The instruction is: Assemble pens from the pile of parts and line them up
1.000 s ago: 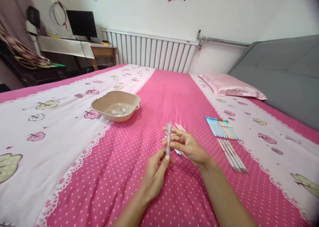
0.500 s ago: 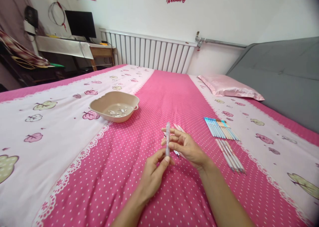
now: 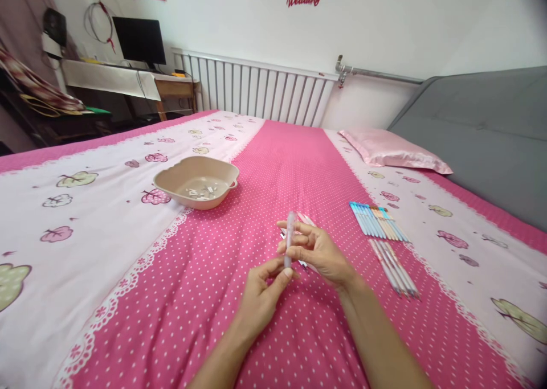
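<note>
A pale, translucent pen (image 3: 290, 232) stands nearly upright between my hands. My left hand (image 3: 265, 289) pinches its lower end between thumb and fingers. Higher up, the thumb and fingers of my right hand (image 3: 318, 255) close around the barrel. Behind my right hand several pens (image 3: 305, 219) lie on the bedspread, partly hidden by the fingers. To the right lies a row of blue and peach pens (image 3: 376, 222), side by side. Just nearer to me is a group of pale pens with pinkish ends (image 3: 395, 269).
A beige plastic basin (image 3: 196, 183) with small white pieces in it sits at left on the pink dotted bedspread (image 3: 192, 298). Farther back are a pink pillow (image 3: 395, 150), a grey headboard (image 3: 482, 132), a radiator (image 3: 256, 87) and a desk with a monitor (image 3: 139, 41).
The pen's top has tilted slightly to the right. Both hands keep their grip in nearly the same place, and the things on the bed lie as before.
</note>
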`<state>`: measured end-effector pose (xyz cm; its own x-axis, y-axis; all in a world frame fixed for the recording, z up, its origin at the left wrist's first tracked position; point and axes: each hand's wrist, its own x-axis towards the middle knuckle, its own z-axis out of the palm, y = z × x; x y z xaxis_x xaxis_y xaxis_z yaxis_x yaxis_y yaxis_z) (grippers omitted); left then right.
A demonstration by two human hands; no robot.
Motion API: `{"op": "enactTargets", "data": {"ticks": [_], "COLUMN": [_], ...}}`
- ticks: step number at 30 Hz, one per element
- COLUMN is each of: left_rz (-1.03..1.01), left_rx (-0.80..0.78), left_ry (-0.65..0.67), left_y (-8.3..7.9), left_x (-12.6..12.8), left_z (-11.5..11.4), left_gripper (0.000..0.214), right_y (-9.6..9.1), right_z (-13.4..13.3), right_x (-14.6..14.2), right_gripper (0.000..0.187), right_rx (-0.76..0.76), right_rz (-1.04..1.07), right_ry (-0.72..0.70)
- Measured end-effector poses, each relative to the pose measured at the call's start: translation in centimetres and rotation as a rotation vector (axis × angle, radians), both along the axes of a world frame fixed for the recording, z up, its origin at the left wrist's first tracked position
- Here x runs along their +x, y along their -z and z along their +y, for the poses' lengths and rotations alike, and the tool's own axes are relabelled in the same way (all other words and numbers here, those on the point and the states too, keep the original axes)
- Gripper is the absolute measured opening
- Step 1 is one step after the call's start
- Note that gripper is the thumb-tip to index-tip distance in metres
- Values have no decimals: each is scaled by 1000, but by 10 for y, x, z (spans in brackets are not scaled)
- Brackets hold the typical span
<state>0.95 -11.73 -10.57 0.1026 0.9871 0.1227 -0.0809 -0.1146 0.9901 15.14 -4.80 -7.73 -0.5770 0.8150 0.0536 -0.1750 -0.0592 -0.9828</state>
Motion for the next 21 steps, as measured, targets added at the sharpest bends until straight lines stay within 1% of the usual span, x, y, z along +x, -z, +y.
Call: {"op": "enactTargets", "data": {"ticks": [4, 6, 7, 9, 12, 15, 18, 21], "left_rz": [11, 0, -27, -128, -290, -391, -472, -462], "left_rx": [-22, -43, -54, -88, -160, -199, -207, -220], "left_ry": [-81, -104, -96, -41, 91, 216, 268, 280], "left_y": [1, 0, -1, -3, -6, -8, -10, -12], "left_x": [1, 0, 0, -1, -2, -2, -2, -3], "left_z": [3, 3, 2, 0, -4, -6, -6, -6], "left_gripper": [25, 24, 24, 27, 30, 29, 27, 24], "right_y": [-2, -3, -4, -4, -3, -4, -6, -7], "right_z": [-2, -4, -4, -5, -5, -5, -6, -7], "right_x": [-2, -3, -3, -3, -3, -3, -3, -3], "right_gripper": [50, 50, 51, 52, 55, 55, 53, 53], "right_rx": [18, 17, 12, -16, -87, -108, -94, -104], "right_rz": [-47, -34, -13, 38, 94, 122, 146, 141], "right_ry": [44, 28, 12, -35, -93, -105, -121, -149]}}
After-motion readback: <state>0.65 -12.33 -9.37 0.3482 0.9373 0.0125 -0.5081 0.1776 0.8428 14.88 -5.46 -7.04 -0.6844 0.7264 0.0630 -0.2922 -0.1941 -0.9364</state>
